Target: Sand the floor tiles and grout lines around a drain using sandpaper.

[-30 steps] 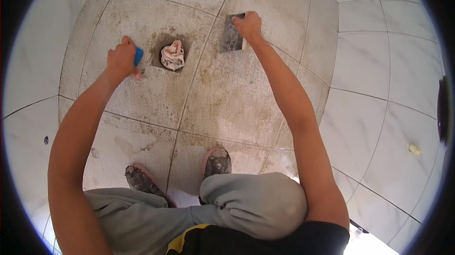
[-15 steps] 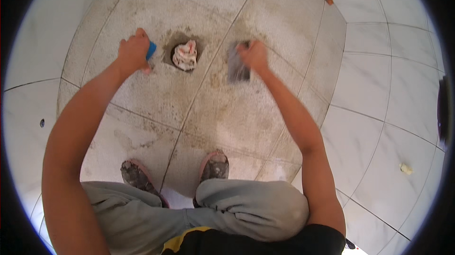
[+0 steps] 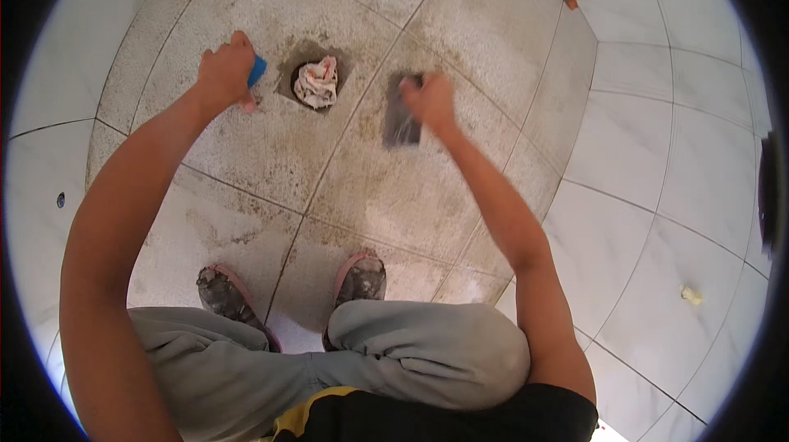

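Note:
On the tiled floor, my left hand (image 3: 226,68) is closed around a small blue object (image 3: 257,71), mostly covered by the palm, so its kind does not show. To its right, a square cut-out (image 3: 341,62) in the tile has a round hole stuffed with a crumpled whitish cloth (image 3: 317,83) with reddish marks. Farther right, my right hand (image 3: 431,105), blurred by motion, grips the upper part of a flat dark-grey rectangular plate (image 3: 401,128). The plate lies against the floor; its handle, if any, is hidden under the fingers.
Light, dirt-stained floor tiles (image 3: 394,204) spread around both hands. White tiled walls (image 3: 633,146) rise on either side. An orange-brown chunk (image 3: 570,1) sits in the far right corner. My shoes (image 3: 360,278) are just in front of my bent knees.
The whole view has shifted slightly, moving everything a little left. My right hand and the plate are blurred in both frames; both hands keep their holds.

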Tool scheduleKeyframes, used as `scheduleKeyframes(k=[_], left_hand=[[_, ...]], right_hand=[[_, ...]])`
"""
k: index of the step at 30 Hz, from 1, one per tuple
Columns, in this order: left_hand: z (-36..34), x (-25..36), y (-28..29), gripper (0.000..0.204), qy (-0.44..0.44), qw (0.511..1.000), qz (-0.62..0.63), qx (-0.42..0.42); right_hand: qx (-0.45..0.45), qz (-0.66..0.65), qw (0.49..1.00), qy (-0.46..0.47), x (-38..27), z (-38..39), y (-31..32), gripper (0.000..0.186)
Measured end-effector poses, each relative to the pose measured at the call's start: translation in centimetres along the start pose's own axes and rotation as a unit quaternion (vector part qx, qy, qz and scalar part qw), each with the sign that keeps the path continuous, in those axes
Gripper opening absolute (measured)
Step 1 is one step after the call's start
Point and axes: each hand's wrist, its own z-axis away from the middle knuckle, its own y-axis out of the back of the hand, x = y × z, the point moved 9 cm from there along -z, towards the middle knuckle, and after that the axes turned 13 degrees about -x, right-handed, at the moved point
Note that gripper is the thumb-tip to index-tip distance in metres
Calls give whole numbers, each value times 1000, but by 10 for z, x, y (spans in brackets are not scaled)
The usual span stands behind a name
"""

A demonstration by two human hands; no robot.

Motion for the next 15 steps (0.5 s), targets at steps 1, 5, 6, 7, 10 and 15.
scheduleKeyframes(k=[1, 5, 6, 7, 10, 15], left_hand=[[1, 2, 1, 89, 1, 1000, 2, 0], [-3, 8, 9, 86, -2, 1000, -2, -13], [-2, 9, 11, 85, -8, 1000, 15, -13], [1, 9, 10, 85, -6, 1000, 17, -10], [-1, 9, 11, 83, -2, 1000, -5, -12], [-2, 10, 9, 85, -15, 999, 13, -36]], right_hand=[[-4, -20, 1000, 20, -11, 23, -11, 36], [-5, 1, 1000, 17, 4, 28, -3, 32], [36, 20, 997, 58, 2, 45, -13, 33], [83, 36, 990, 110, -5, 51, -20, 33], [184, 62, 954, 228, -29, 41, -9, 35], [-17, -14, 998, -50, 13, 22, 6, 36]])
